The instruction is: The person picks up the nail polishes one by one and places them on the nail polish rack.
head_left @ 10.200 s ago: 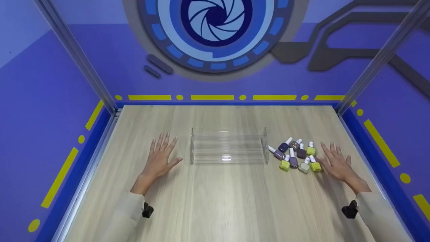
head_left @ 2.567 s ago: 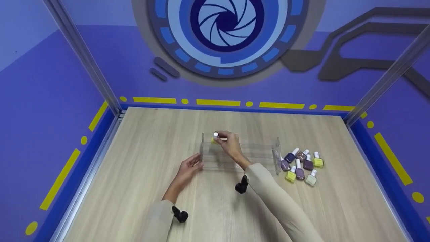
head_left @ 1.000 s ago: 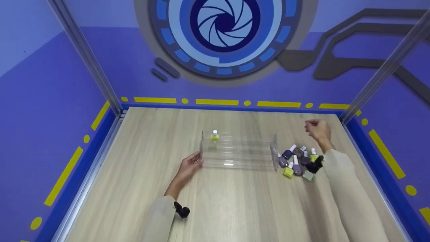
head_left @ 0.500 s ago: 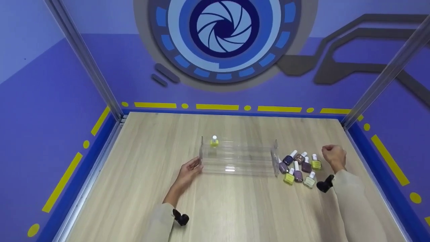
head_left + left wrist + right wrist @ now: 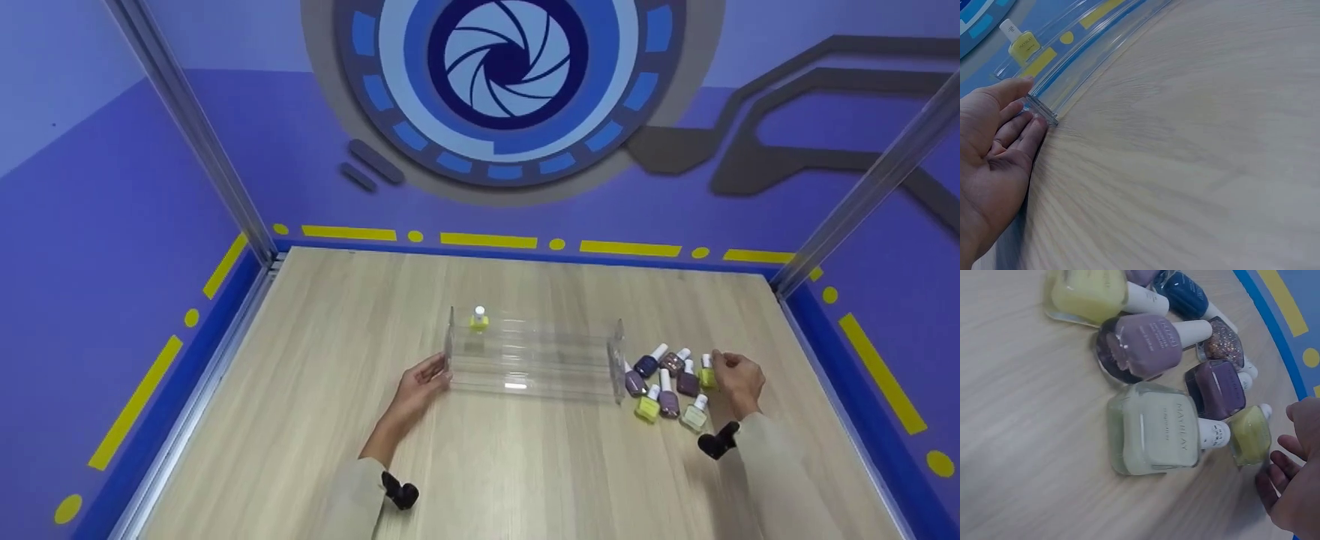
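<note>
A clear tiered rack (image 5: 525, 386) stands mid-table; a yellow bottle with a white cap (image 5: 479, 320) is upright at its upper left, also visible in the left wrist view (image 5: 1024, 48). My left hand (image 5: 416, 388) touches the rack's left end panel, thumb and loosely bent fingers against it (image 5: 996, 152). My right hand (image 5: 740, 379) is at the right side of the bottle pile, beside a yellow bottle (image 5: 707, 375). In the right wrist view, my right hand's (image 5: 1297, 472) fingers are loosely bent close to that bottle (image 5: 1251, 436); contact is unclear.
Several polish bottles lie right of the rack: dark blue (image 5: 646, 366), glittery (image 5: 673, 362), dark purple (image 5: 688, 382), mauve (image 5: 668, 405), pale green (image 5: 694, 416) and another yellow one (image 5: 647, 407). Purple-blue panels surround the table (image 5: 465, 465) at the back and sides.
A yellow bottle has gone from the pile onto the rack, where my right hand released it. My right hand has since returned to the pile's right side; my left hand remains at the rack.
</note>
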`<state>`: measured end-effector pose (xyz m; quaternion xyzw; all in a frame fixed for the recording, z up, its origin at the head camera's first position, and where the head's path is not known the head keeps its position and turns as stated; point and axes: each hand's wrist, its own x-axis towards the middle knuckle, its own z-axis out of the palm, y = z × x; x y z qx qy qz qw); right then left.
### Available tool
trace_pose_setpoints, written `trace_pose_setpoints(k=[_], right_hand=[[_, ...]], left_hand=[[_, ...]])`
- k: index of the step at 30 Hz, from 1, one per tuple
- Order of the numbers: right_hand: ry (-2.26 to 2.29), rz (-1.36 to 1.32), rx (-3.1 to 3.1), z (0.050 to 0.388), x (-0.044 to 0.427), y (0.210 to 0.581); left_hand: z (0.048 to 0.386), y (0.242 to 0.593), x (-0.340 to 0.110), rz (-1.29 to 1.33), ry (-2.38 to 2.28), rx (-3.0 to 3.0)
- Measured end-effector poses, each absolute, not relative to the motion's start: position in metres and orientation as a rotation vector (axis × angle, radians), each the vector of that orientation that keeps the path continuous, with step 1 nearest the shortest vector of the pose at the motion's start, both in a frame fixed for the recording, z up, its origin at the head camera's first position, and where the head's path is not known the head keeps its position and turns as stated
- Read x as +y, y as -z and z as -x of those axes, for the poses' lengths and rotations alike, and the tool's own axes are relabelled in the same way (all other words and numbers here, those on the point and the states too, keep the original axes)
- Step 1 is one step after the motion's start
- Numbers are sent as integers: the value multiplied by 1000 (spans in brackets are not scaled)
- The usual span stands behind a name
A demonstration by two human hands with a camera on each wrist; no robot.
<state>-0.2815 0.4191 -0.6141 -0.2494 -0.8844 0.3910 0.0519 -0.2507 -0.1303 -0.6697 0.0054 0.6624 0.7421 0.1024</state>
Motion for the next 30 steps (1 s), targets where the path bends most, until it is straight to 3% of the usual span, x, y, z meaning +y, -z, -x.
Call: trace_pose_setpoints(k=[12, 30], right_hand=[[-1086, 783, -2644, 276, 415, 632], [-1079, 819, -2667, 280, 422, 627]], left_hand=[[243, 670, -129, -10, -2184, 1951], [250, 668, -130, 53, -2172, 1996]])
